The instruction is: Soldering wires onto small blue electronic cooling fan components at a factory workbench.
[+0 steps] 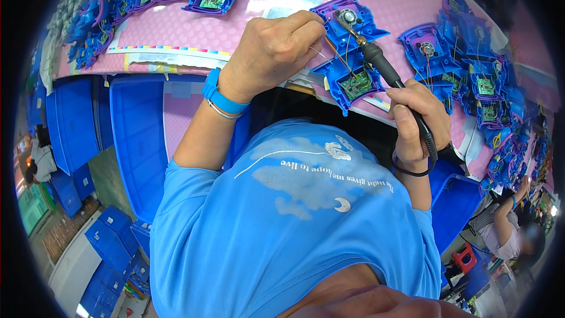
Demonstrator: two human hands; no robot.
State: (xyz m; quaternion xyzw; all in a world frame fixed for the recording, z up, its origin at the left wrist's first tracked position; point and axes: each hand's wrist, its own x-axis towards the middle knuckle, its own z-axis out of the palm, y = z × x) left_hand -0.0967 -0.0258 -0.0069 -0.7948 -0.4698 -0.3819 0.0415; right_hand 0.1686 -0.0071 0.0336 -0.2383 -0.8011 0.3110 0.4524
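My right hand (419, 119) is wrapped round the dark handle of a soldering iron (382, 63), its cord looping down by the wrist. The iron's metal tip reaches the round speaker (348, 16) in a blue and purple plastic housing (368, 22). Pinched closed at that housing's left edge is my left hand (282, 47); a thin pale strand of wire shows below its fingers, though the fingertips partly hide what they grip. Thin wires run from the speaker housing to a second blue shell with a green circuit board (356, 85), lying nearer me at the table edge.
Several similar housings with boards (213, 0) line the table's far left, and more (426, 50) crowd the right. A pink bubble-patterned mat (176, 29) covers the table. Blue bins (138, 141) stand below at left. Another person's arm (505, 218) shows at far right.
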